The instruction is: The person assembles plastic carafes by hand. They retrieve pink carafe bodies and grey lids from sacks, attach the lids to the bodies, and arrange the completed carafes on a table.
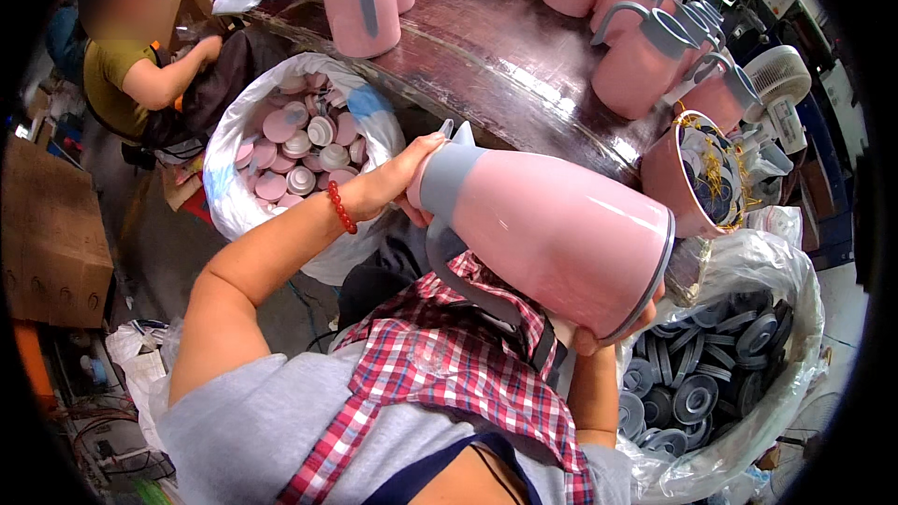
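Observation:
A pink thermos jug [566, 224] with a grey collar, grey handle and grey base ring lies tilted on its side in the air before me, its neck toward the left. My left hand [404, 182], with a red bead bracelet on the wrist, is closed round the neck end, at the lid. At the base, my right hand [613, 329] grips the jug from below; most of its palm is hidden behind the body. The grey handle [472, 285] hangs on the side nearest me.
A lined sack of pink lids [299, 145] stands left, and a bag of dark grey round parts [697, 393] right. Several pink jugs [645, 61] stand on the dark table [486, 47]. A pink tub [687, 178] sits at its right edge. A seated person [140, 75] works at far left.

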A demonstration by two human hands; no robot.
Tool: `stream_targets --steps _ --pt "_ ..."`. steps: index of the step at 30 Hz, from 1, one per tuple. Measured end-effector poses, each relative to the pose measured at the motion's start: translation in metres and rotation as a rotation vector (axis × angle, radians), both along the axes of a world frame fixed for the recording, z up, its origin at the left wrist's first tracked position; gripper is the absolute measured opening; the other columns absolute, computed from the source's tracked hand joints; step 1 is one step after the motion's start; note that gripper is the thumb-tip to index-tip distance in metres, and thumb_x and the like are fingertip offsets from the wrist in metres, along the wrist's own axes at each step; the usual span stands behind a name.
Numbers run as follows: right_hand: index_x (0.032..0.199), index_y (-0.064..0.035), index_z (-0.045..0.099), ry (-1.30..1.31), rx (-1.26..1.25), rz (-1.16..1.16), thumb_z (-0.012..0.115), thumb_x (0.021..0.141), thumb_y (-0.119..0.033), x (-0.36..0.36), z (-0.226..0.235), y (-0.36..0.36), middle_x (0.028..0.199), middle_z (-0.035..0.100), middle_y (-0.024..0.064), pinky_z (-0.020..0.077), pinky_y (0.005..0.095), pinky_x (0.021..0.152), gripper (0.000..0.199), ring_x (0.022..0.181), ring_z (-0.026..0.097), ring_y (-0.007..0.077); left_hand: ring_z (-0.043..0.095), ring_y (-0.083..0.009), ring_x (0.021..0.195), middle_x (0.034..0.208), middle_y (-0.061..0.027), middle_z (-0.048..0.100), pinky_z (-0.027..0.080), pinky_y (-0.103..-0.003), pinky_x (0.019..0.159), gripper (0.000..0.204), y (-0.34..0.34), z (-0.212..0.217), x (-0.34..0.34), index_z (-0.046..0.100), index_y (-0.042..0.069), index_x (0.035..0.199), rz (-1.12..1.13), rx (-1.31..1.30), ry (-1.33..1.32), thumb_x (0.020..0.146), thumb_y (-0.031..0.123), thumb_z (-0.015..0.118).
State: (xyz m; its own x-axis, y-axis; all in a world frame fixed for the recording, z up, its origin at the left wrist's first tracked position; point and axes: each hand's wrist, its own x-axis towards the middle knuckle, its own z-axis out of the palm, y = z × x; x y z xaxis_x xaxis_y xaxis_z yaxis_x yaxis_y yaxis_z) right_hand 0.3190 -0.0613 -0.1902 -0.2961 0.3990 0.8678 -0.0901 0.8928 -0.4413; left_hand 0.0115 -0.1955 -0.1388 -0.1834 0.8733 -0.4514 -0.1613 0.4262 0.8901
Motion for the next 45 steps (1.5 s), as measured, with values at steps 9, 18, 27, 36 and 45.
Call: stream_targets --steps 9,18,27,36,45 --pt "0.116 0.0010 0.053 0.522 -1.021 0.276 0.051 0.085 -0.030 -0.004 -0.044 0.012 0.115 0.057 0.0102 0.0415 0.0373 0.092 0.043 0.109 0.052 0.0210 0.046 -0.0130 0.105 0.115 -0.0071 0.048 0.035 -0.025 0.092 0.055 0.008 0.004 0.032 0.035 -0.001 0.132 0.310 0.546 0.126 0.093 0.037 0.038" --pt "0.114 -0.0132 0.046 0.004 0.144 0.060 0.062 0.073 -0.044 0.005 0.034 0.003 0.118 0.048 0.0140 0.0384 0.0509 0.093 0.053 0.110 0.049 0.0373 0.056 -0.0154 0.104 0.113 -0.0114 0.058 0.041 -0.028 0.091 0.047 0.003 -0.002 0.013 0.049 0.003 0.122 0.144 0.366 -0.302 0.095 0.039 0.033" --pt "0.104 -0.0324 0.045 0.000 0.739 0.411 0.060 0.079 -0.036 -0.010 0.086 0.017 0.123 0.049 -0.0063 0.0371 0.0486 0.082 0.029 0.112 0.048 0.0290 0.065 -0.0287 0.086 0.103 -0.0156 0.063 0.055 -0.044 0.054 0.063 -0.009 0.001 -0.017 0.051 0.004 0.121 -0.370 -0.263 -0.415 0.092 0.055 0.029" --pt "0.120 -0.0014 0.049 0.366 -0.932 0.297 0.059 0.079 -0.030 -0.018 0.023 0.017 0.114 0.057 0.0116 0.0398 0.0401 0.095 0.050 0.105 0.054 0.0304 0.049 -0.0133 0.113 0.123 -0.0063 0.052 0.037 -0.029 0.097 0.047 0.012 0.037 0.020 0.042 0.006 0.130 0.274 0.515 -0.070 0.098 0.038 0.031" --pt "0.118 -0.0020 0.053 0.238 -1.638 0.576 0.044 0.091 -0.040 -0.045 0.009 0.045 0.110 0.061 0.0123 0.0452 0.0363 0.090 0.048 0.101 0.058 0.0231 0.051 -0.0349 0.105 0.116 -0.0210 0.050 0.039 -0.043 0.094 0.068 0.010 0.071 0.039 0.041 -0.003 0.125 0.037 1.063 1.204 0.069 0.027 0.065"
